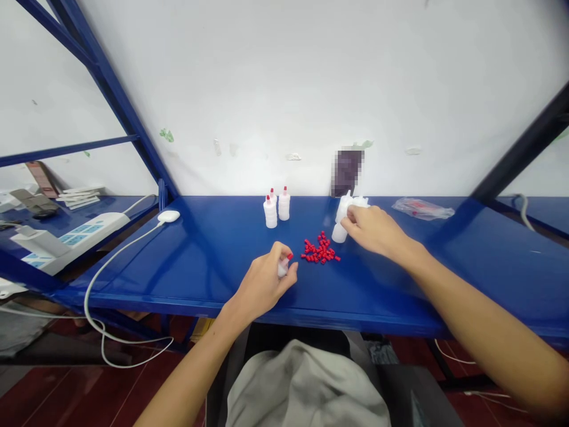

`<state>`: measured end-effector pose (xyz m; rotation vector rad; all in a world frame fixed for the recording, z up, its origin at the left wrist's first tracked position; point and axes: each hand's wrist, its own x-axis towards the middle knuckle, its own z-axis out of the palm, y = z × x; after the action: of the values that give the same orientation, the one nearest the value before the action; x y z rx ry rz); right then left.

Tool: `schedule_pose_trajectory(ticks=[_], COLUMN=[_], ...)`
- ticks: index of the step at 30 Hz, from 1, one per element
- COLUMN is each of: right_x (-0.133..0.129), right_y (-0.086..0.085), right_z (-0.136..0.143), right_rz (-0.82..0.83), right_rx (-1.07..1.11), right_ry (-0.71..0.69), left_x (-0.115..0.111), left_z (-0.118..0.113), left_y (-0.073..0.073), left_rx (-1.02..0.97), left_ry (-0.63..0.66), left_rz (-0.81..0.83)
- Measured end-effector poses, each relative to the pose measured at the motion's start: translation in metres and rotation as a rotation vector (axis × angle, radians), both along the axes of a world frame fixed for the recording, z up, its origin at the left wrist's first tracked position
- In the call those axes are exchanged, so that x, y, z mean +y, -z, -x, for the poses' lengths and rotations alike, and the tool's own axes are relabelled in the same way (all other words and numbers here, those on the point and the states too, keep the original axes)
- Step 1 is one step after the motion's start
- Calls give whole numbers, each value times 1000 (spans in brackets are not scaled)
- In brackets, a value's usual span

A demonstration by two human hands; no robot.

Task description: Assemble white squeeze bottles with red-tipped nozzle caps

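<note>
My left hand is closed around a small white bottle with a red tip, near the table's front edge. My right hand has its fingers pinched at a white bottle among uncapped white bottles; its fingers partly cover them. Another white bottle body shows just below the fingertips. Between my hands lies a loose pile of small red caps. Farther back on the left, three white bottles with red tips stand upright close together.
A clear plastic bag lies at the back right of the blue table. A dark phone-like object leans on the wall. At left are a white charger, its cable and a power strip. Blue frame posts flank the table.
</note>
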<state>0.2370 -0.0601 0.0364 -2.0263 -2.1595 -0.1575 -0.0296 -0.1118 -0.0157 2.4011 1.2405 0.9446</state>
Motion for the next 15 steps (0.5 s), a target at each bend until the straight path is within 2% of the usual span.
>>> schedule_pose_trajectory(ticks=[6, 11, 13, 15], right_x=[0, -5, -12, -22], right_y=[5, 1, 1, 4], right_z=[-1, 1, 8, 21], right_rz=[-49, -103, -133, -114], right_rx=[1, 4, 97, 203], right_ry=[-47, -1, -115, -368], left_x=[3, 2, 1, 0], left_z=[0, -1, -3, -4], left_y=[-1, -2, -2, -3], left_rx=[35, 84, 91, 83], left_ry=[115, 92, 51, 41], left_rz=[-40, -3, 25, 52])
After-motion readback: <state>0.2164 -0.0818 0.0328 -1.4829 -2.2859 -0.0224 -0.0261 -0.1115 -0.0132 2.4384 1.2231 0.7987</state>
